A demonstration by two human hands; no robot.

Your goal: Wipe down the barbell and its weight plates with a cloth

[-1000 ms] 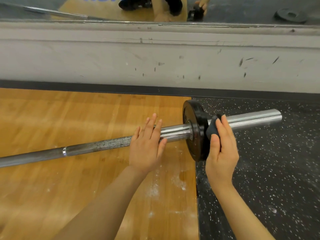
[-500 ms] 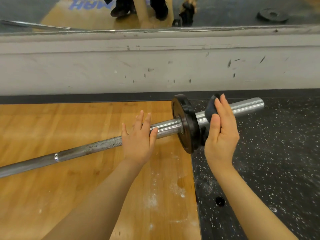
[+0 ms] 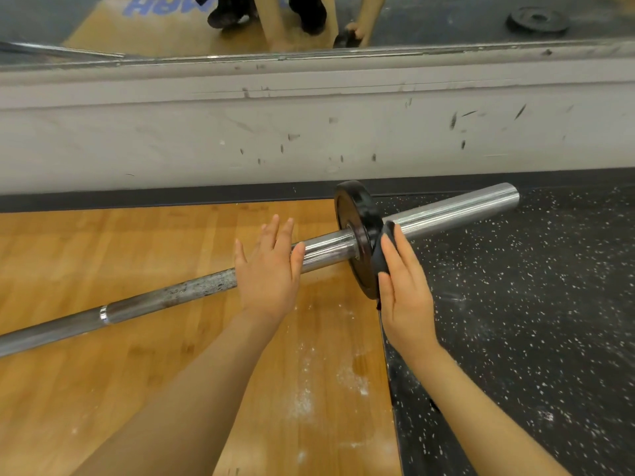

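A steel barbell (image 3: pixel 171 293) lies across the floor from the lower left to the upper right, its chrome sleeve (image 3: pixel 457 209) ending at the right. One small black weight plate (image 3: pixel 357 231) sits on the sleeve against the collar. My left hand (image 3: pixel 269 269) rests flat on the bar just left of the plate, fingers straight. My right hand (image 3: pixel 403 286) presses a dark cloth (image 3: pixel 381 259) with straight fingers against the plate's outer face, low and near me. Most of the cloth is hidden behind the fingers.
The bar lies over a wooden platform (image 3: pixel 103 389) on the left and black speckled rubber flooring (image 3: pixel 532 321) on the right. White chalk dust (image 3: pixel 350 379) marks the wood. A scuffed white wall base (image 3: pixel 309 132) with a mirror (image 3: pixel 137 22) above runs behind the bar. The mirror shows another plate (image 3: pixel 537 18).
My right hand slid the cloth from above the sleeve down to the lower part of the plate's outer face. My left hand stayed flat on the bar.
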